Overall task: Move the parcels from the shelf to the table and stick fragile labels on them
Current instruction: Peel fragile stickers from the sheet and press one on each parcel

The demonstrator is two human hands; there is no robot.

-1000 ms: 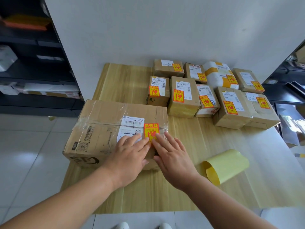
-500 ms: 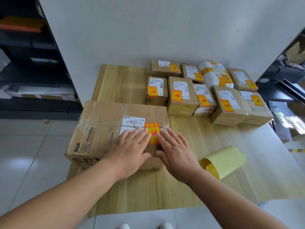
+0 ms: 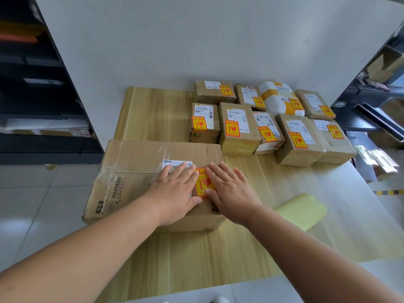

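A large cardboard parcel (image 3: 140, 171) lies on the wooden table (image 3: 157, 114) at its left front. An orange-red fragile label (image 3: 202, 182) sits on the parcel's top near its right end. My left hand (image 3: 175, 191) lies flat on the parcel with straight fingers, touching the label's left edge and covering part of a white shipping slip (image 3: 172, 164). My right hand (image 3: 229, 191) presses flat along the label's right edge. Several smaller parcels (image 3: 238, 127) with fragile labels stand in two rows at the back right.
A curled yellow backing sheet (image 3: 303, 212) lies on the table right of my right arm. Dark shelving (image 3: 39, 106) holding goods stands at the left, and another shelf (image 3: 380, 92) at the right. A white wall rises behind the table.
Both hands have slid further up over the label, so less of it shows. The camera has moved a little closer to the parcel.
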